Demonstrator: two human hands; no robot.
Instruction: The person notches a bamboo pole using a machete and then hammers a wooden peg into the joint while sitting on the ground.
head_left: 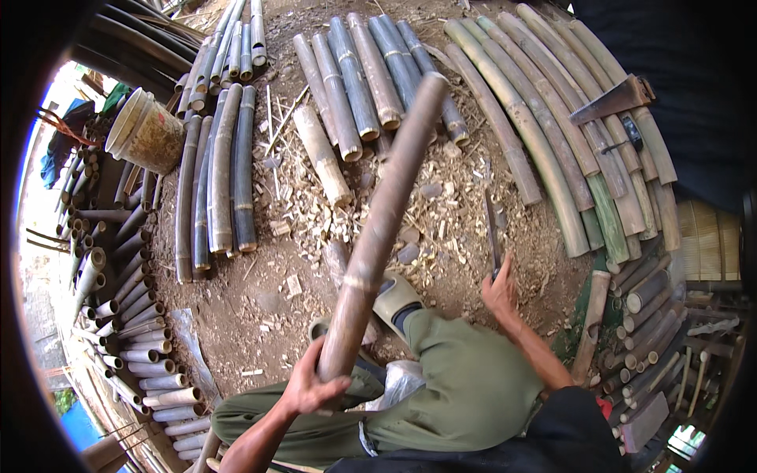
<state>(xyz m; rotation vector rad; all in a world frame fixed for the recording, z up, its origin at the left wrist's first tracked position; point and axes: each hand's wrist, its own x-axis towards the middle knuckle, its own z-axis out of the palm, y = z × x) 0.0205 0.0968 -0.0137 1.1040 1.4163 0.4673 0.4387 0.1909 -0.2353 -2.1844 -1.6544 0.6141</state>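
The left grip (310,384) clasps a bamboo pole (377,229); the right grip (501,295) (seen from above) seems closed around a knife (492,232).

Free passage between raised bamboo pole (381,225) and knife (492,229); bamboo row (544,150) bars right; room under pole unclear.

soft daylight on the dirt floor (260,311), white glare at far left, bowed, black-rimmed edges

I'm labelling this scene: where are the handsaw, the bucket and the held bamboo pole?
Handsaw (609,102), head view: on its blade.
Bucket (156,140), head view: on its outer wall.
Held bamboo pole (380,229), head view: on its middle.
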